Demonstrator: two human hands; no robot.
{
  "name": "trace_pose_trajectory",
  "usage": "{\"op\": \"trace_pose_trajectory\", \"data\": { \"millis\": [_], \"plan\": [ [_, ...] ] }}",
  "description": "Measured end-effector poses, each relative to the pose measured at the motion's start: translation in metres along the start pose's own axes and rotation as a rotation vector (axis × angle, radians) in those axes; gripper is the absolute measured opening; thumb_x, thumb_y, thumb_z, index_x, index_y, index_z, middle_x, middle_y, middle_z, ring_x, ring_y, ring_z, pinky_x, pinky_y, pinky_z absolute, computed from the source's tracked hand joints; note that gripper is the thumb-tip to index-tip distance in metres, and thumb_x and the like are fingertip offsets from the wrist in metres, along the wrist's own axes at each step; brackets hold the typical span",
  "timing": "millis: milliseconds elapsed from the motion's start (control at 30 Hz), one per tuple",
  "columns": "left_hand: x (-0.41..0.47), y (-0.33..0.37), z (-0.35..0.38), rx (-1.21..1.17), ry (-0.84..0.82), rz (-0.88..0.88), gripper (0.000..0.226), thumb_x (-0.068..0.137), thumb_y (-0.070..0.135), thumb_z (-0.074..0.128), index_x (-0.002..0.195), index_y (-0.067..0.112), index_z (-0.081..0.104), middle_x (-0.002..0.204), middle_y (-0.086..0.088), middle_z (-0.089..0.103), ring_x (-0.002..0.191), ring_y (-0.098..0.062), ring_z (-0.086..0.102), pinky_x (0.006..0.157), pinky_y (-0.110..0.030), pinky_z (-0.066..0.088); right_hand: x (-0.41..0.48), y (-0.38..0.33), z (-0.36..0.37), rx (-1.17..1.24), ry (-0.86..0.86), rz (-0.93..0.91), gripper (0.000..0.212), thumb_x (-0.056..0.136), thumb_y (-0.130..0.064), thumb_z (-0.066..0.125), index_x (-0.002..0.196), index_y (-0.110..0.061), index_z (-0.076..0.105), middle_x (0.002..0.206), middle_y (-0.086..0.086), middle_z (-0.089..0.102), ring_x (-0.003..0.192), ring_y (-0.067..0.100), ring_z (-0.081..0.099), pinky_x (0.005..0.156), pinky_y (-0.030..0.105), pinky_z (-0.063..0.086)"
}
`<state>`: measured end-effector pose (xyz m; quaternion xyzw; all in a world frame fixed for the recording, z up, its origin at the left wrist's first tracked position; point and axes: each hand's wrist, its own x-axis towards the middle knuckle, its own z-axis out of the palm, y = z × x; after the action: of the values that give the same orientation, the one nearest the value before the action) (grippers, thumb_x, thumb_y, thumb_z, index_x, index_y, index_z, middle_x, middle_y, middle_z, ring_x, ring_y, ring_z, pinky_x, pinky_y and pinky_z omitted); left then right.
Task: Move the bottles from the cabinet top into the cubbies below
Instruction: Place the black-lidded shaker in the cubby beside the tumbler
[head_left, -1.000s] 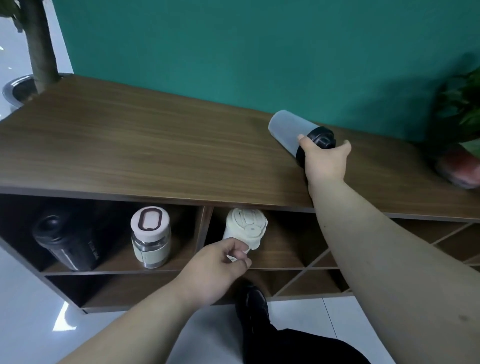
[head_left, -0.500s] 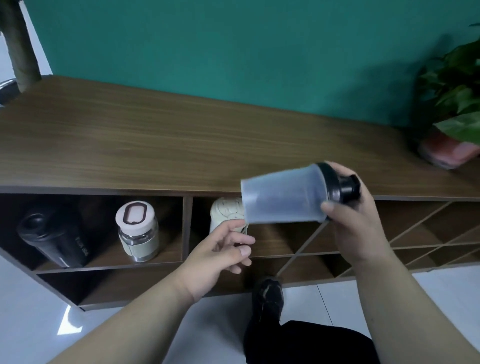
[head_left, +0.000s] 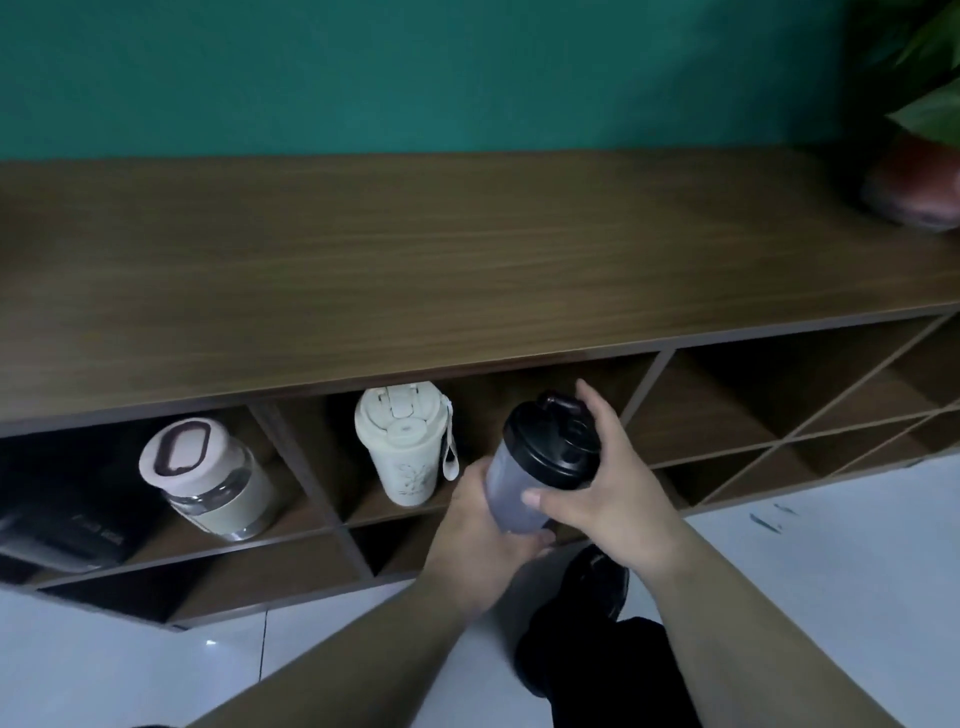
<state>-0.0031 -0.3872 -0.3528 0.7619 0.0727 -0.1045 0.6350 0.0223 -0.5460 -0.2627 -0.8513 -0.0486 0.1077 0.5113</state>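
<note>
Both hands hold 1 grey shaker bottle with a black lid, upright with a slight tilt, in front of the cabinet's open cubbies and below the edge of the worktop. The right hand is clamped on the lid and upper body, thumb across the front and fingers curled over the far side of the cap. The left hand is closed around the lower part of the bottle, cupping it from the left and from under. Just left of the left hand, a cream tumbler with a flip lid and a hanging strap stands upright in the same cubby that the shaker is held in front of; the 2 bottles are near each other but not touching. Further left of the hands, past a wooden divider, a glass bottle with a pale lid and a beige sleeve stands in the next cubby, and beside it at the far left a black bottle lies in shadow, blurred. To the right of the right hand are diamond-shaped cubbies. Far right of the hands, a potted plant sits on the worktop. A dark shoe shows below the right hand on the pale floor.
</note>
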Motion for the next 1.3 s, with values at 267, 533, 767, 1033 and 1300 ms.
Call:
{"op": "trace_pose_trajectory", "data": {
  "millis": [267, 533, 767, 1033, 1300],
  "plan": [
    [0.055, -0.014, 0.031, 0.22, 0.187, -0.042, 0.101, 0.067, 0.042, 0.085, 0.154, 0.023, 0.037, 0.146, -0.005, 0.048, 0.133, -0.018, 0.049, 0.108, -0.035, 0.049, 0.055, 0.034, 0.013, 0.0, 0.094, -0.024, 0.109, 0.064, -0.029, 0.091, 0.153, -0.032, 0.029, 0.148, -0.018, 0.038, 0.122, -0.012, 0.041, 0.089, 0.0, 0.036],
    [0.085, -0.029, 0.029, 0.415, 0.171, -0.09, 0.075, 0.076, 0.028, 0.08, 0.143, 0.024, 0.047, 0.12, 0.01, 0.06, 0.124, -0.021, 0.059, 0.096, -0.026, 0.04, 0.083, 0.046, 0.006, -0.105, -0.024, -0.082, 0.103, 0.062, -0.02, 0.09, 0.15, -0.029, 0.037, 0.137, -0.024, 0.038, 0.121, -0.014, 0.038, 0.096, -0.001, 0.034],
    [0.103, -0.044, 0.021, 0.584, 0.194, -0.003, 0.073, 0.071, 0.038, 0.084, 0.137, 0.024, 0.057, 0.127, 0.001, 0.068, 0.119, -0.019, 0.062, 0.09, -0.02, 0.037, 0.09, 0.055, 0.009, -0.032, -0.034, -0.062, 0.095, 0.06, -0.01, 0.09, 0.135, -0.041, 0.039, 0.128, -0.03, 0.041, 0.109, -0.023, 0.045, 0.092, -0.003, 0.031],
    [0.102, -0.044, 0.018, 0.545, 0.131, -0.105, 0.085, 0.076, 0.048, 0.079, 0.149, 0.033, 0.036, 0.138, 0.009, 0.062, 0.13, -0.019, 0.058, 0.106, -0.036, 0.048, 0.096, 0.06, 0.013, 0.027, -0.049, 0.008, 0.094, 0.057, -0.012, 0.091, 0.126, -0.051, 0.04, 0.137, -0.009, 0.055, 0.124, 0.007, 0.057, 0.107, 0.028, 0.047],
    [0.105, -0.043, 0.02, 0.608, 0.179, -0.068, 0.08, 0.074, 0.04, 0.085, 0.143, 0.018, 0.049, 0.133, -0.005, 0.064, 0.125, -0.028, 0.061, 0.098, -0.032, 0.045, 0.096, 0.07, 0.015, 0.04, -0.031, 0.03, 0.091, 0.051, -0.024, 0.09, 0.115, -0.068, 0.043, 0.128, -0.017, 0.061, 0.119, 0.004, 0.061, 0.106, 0.034, 0.049]
  ]
}}
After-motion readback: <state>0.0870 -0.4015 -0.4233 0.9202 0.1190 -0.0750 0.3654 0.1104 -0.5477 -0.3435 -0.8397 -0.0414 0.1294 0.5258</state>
